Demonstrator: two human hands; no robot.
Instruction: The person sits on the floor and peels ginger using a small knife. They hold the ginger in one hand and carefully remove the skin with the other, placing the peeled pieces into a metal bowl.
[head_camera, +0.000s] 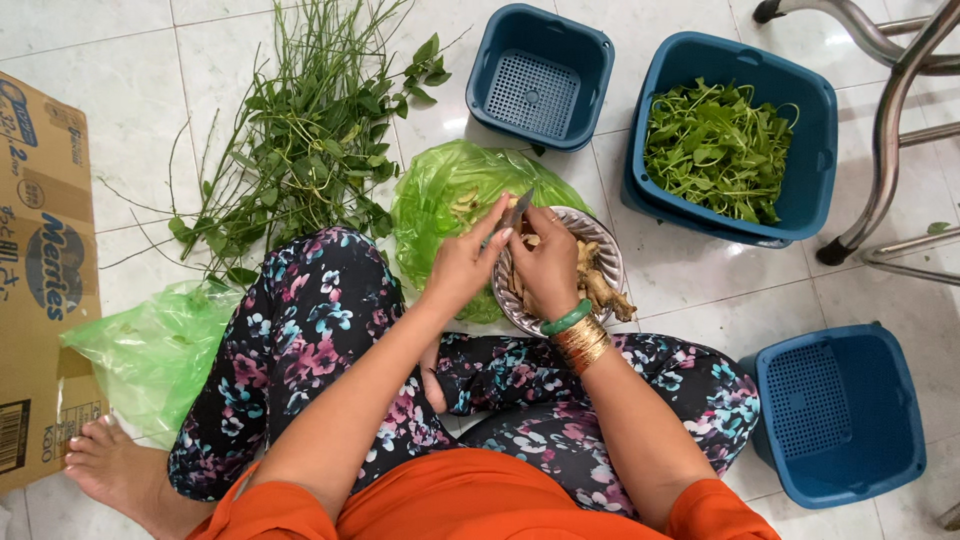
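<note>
I sit cross-legged on a tiled floor over a metal bowl of ginger roots. My left hand is closed on a small knife, blade pointing up and away. My right hand, with a green bangle and gold bangles at the wrist, grips a piece of ginger over the bowl, right against the knife. The piece itself is mostly hidden by my fingers. A green plastic bag lies under and behind the bowl.
A pile of leafy green stems lies at upper left. A blue basket with picked leaves stands at upper right, an empty blue basket behind, another at lower right. Cardboard box and another green bag sit left; metal chair legs right.
</note>
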